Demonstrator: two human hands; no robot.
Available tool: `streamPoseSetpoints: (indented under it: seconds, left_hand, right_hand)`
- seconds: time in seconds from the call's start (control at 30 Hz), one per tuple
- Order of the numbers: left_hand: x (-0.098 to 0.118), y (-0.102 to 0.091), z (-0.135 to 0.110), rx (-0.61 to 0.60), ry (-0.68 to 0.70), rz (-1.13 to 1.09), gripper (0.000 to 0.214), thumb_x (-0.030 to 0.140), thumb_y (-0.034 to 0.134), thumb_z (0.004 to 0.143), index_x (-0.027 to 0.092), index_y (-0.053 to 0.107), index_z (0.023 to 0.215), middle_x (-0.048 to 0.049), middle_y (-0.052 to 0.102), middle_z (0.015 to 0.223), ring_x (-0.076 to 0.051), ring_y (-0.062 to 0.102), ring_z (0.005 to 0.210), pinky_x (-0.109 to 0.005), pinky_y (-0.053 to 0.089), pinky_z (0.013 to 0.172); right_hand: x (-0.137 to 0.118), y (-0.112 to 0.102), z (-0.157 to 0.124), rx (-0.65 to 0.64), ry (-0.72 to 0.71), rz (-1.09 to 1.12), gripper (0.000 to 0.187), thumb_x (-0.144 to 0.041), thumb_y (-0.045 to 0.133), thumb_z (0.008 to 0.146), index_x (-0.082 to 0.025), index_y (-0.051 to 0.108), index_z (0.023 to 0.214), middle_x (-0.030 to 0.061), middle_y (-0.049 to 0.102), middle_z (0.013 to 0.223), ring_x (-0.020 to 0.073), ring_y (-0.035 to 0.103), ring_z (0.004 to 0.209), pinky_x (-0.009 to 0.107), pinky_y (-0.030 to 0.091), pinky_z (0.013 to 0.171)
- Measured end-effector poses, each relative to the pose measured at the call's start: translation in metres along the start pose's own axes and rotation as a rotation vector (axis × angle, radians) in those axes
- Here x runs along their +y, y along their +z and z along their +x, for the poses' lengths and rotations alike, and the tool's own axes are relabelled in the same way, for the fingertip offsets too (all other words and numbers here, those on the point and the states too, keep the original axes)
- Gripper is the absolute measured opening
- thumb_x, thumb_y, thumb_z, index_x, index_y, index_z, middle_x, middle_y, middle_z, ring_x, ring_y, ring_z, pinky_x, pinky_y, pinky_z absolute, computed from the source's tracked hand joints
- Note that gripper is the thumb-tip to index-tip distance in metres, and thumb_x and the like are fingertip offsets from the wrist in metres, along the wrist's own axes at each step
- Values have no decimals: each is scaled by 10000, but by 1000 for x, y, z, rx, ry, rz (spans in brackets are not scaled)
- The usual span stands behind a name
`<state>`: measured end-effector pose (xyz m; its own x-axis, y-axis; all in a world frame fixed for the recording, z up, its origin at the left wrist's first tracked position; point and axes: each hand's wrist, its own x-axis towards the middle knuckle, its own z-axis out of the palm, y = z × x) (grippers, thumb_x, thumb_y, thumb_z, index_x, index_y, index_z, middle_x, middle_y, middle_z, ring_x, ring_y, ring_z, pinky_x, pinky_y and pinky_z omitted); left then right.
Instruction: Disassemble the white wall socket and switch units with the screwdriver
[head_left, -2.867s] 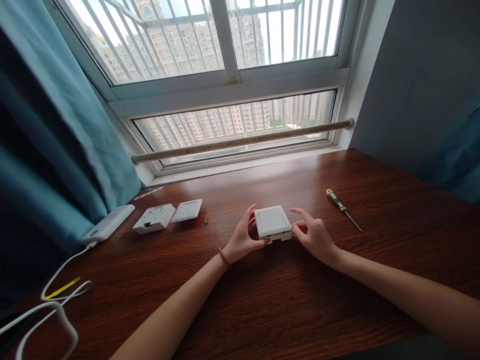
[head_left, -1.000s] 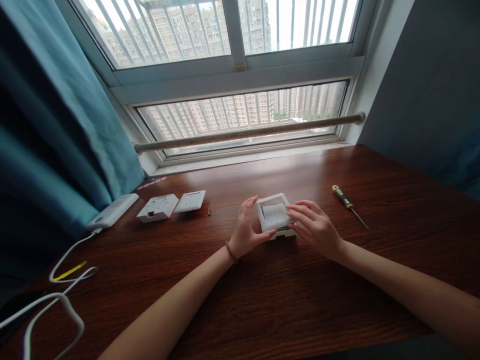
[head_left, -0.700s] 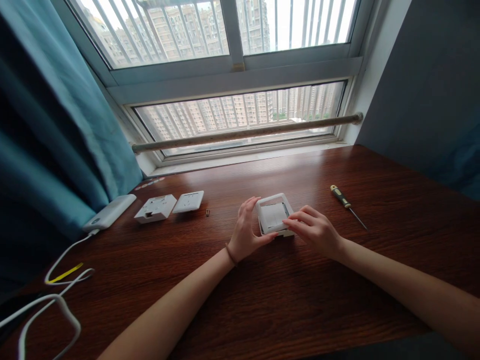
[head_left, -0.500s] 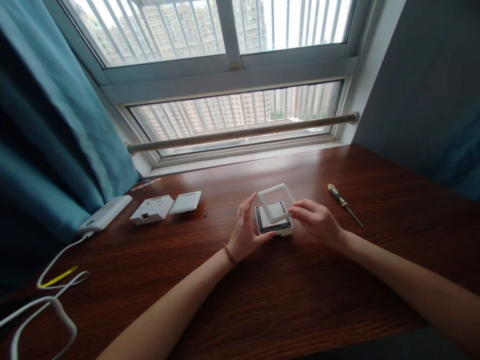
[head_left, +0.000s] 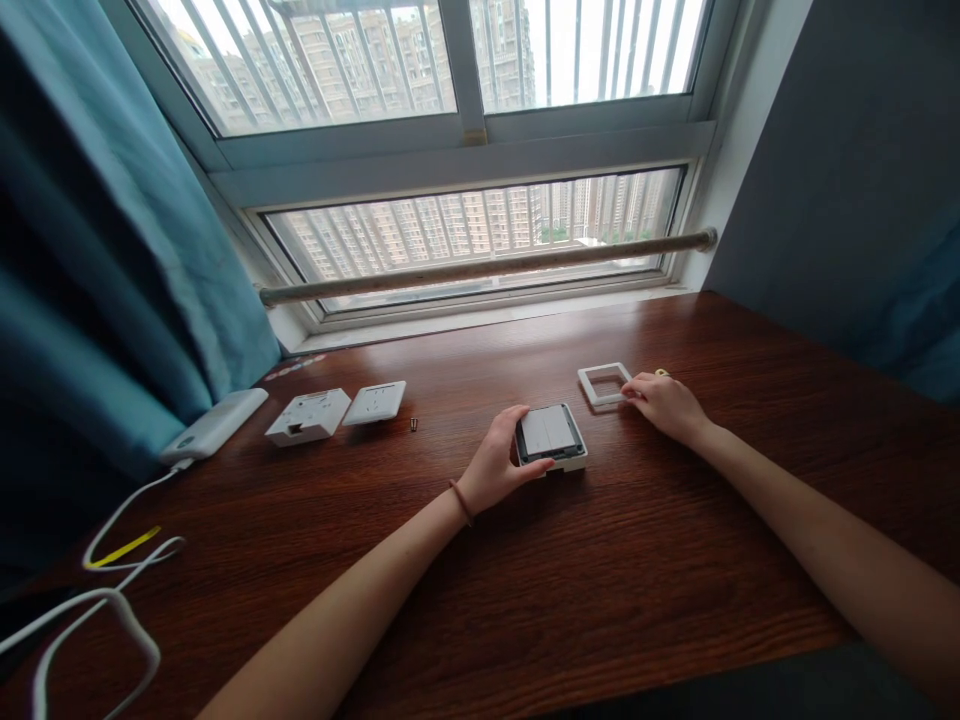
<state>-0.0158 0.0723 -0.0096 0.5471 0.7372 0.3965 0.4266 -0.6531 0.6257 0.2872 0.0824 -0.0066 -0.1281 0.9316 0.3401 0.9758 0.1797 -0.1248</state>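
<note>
Gripping the white switch box from its left, my left hand has the fingers at the box's far left corner and the thumb along its near side. The box sits near the middle of the brown table, its pale two-part panel facing up inside a dark border. A brown band circles my left wrist.

My right hand is pinching the square white frame by its right side, apart from the box and nearer the table's far edge; I cannot tell whether the frame rests flat. Just past my knuckles shows a small yellow end of something otherwise hidden.

Toward the table's far left corner, a white socket plate leans against or lies right beside a second white box, with small screws to the right of the plate. Further along the left edge, by the blue curtain, lies a white oblong device with a white cable running toward me, past a yellow strip
</note>
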Motion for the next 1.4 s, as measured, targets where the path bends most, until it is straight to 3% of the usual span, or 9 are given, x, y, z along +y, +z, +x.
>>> streamPoseSetpoints:
  seconds: [0.5,1.1,1.2,1.3,1.4]
  left_hand:
    - [1,-3,-1,0,46,35,632,384,669,694,164,390,1217,-138,449,1215,-262,421,1162,-424,342,1016]
    - [3,-5,-2,-17,38,45,621,389,653,709,172,383,1224,-145,431,1231,-271,396,1187,-438,319,1023]
    - [4,-5,-2,-28,39,39,612,380,655,707,176,383,1216,-137,437,1216,-263,409,1170,-428,325,1019]
    - [4,-5,-2,-30,42,35,605,370,653,708,175,383,1212,-134,441,1208,-262,414,1163,-425,327,1016]
    - [4,-5,-2,-21,44,34,608,372,653,705,168,383,1210,-135,444,1201,-261,417,1152,-418,329,1012]
  right_hand:
    - [5,3,2,-85,31,7,199,-250,470,833,-241,666,867,4,670,942,160,604,812,238,382,615]
    - [8,-12,2,-141,89,-77,231,-232,486,810,-263,684,924,24,679,971,187,603,875,245,430,649]
    - [10,-18,2,-81,160,-106,273,-220,462,812,-237,654,1004,51,657,1036,199,608,890,261,441,666]
    - [14,-24,3,-31,317,-181,290,-276,426,829,-197,636,1013,107,647,1023,242,618,880,296,448,645]
    - [19,-25,3,-130,465,-216,326,-366,469,794,-171,618,1008,154,647,981,300,626,872,341,455,620]
